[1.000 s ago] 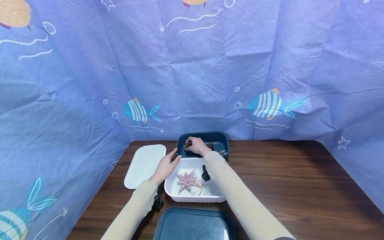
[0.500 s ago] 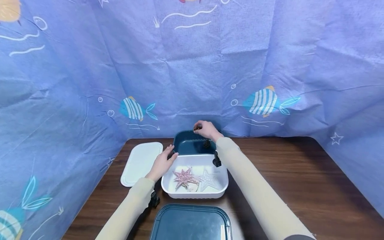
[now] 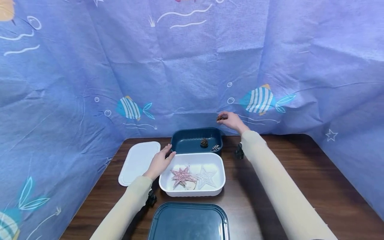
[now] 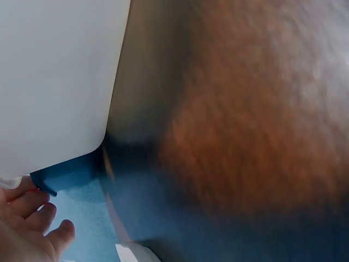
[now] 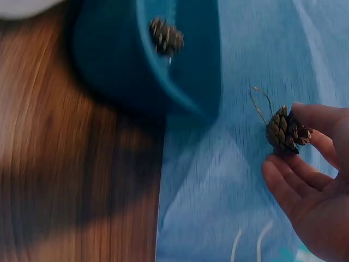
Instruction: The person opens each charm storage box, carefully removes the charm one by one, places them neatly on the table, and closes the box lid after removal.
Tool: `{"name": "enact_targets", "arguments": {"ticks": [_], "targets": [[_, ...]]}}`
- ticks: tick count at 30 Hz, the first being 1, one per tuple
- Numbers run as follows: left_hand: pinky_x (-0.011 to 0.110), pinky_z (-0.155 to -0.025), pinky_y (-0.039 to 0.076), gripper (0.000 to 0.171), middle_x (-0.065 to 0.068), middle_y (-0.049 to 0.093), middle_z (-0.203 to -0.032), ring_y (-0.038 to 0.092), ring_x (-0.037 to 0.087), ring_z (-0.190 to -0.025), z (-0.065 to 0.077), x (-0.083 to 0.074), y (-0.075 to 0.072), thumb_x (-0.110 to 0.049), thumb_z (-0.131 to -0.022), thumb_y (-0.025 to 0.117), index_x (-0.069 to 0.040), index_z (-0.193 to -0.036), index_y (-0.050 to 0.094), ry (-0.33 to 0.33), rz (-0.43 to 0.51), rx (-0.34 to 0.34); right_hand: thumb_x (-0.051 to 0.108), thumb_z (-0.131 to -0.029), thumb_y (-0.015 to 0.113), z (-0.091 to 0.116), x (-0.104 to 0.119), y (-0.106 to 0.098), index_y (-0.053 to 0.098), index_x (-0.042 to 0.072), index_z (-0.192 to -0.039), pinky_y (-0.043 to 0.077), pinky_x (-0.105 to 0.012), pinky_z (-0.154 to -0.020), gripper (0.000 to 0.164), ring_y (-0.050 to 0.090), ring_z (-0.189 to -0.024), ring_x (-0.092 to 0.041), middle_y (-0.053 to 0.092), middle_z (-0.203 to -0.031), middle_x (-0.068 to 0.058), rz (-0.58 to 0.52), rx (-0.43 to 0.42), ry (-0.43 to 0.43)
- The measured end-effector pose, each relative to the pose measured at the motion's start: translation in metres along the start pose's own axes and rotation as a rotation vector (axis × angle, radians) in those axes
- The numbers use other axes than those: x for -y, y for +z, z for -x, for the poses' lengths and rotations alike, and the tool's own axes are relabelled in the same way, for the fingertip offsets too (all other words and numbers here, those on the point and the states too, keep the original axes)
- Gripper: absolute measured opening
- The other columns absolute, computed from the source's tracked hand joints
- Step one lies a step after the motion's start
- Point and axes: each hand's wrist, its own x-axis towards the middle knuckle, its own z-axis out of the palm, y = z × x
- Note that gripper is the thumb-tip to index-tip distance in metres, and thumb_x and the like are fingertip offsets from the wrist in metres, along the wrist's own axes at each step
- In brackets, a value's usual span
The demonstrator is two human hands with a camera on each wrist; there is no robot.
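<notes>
Blue lid (image 3: pixel 189 221) lies nearest, mid-desk (image 3: pixel 309 166). Behind it, white box (image 3: pixel 192 193) contains pink star (image 3: pixel 181 176). Left hand (image 3: pixel 159 164), at the white box's far left corner: fingers extended, thumb apart. Blue box (image 3: pixel 196 133) stands by the far edge. Right hand (image 3: pixel 232 120), raised to its right, pinches pinecone (image 5: pixel 283 130) between thumb and fingers.

Both arms stretched forward, one hand pinching, one relaxed.
The left arm (image 3: pixel 124 206) slants forward and inward in a pale sleeve (image 3: pixel 141 185); the left hand (image 3: pixel 158 162) has its thumb (image 3: pixel 172 155) spread from the other fingers, which bend slightly in the left wrist view. The right arm (image 3: pixel 279 180) reaches farther forward, also angled inward, the right hand (image 3: pixel 231 120) raised higher, fingertips toward the left, its fingers (image 5: pixel 283 180) curled together in a pinch.
</notes>
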Motion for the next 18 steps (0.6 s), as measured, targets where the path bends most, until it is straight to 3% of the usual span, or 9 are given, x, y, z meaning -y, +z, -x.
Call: {"name": "enact_targets", "arguments": {"ticks": [7, 12, 18], "targets": [[0.052, -0.118, 0.029, 0.071, 0.014, 0.034, -0.161, 0.032, 0.032, -0.148, 0.000, -0.003, -0.004, -0.053, -0.104, 0.048, -0.005, -0.155, 0.039, -0.005, -0.008, 0.023, 0.023, -0.100, 0.063, 0.021, -0.020, -0.031, 0.060, 0.003, -0.132, 0.045, -0.056, -0.100, 0.038, 0.056, -0.121, -0.042, 0.063, -0.129, -0.026, 0.005, 0.018, 0.067], [0.053, -0.118, 0.029, 0.073, 0.015, 0.033, -0.161, 0.031, 0.033, -0.148, 0.003, -0.004, -0.004, -0.056, -0.103, 0.047, -0.006, -0.156, 0.037, -0.021, -0.001, 0.030, 0.023, -0.101, 0.062, 0.036, -0.030, -0.042, 0.058, 0.003, -0.135, 0.043, -0.058, -0.103, 0.039, 0.053, -0.125, -0.044, 0.059, -0.133, -0.028, -0.005, 0.037, 0.097], [0.052, -0.118, 0.028, 0.072, 0.014, 0.033, -0.161, 0.031, 0.032, -0.148, 0.004, -0.005, -0.002, -0.055, -0.104, 0.047, -0.006, -0.156, 0.037, -0.020, 0.004, 0.029, 0.026, -0.099, 0.065, 0.053, -0.042, -0.040, 0.059, 0.001, -0.132, 0.051, -0.053, -0.092, 0.042, 0.059, -0.117, -0.042, 0.064, -0.126, -0.026, 0.019, 0.071, 0.031]]}}
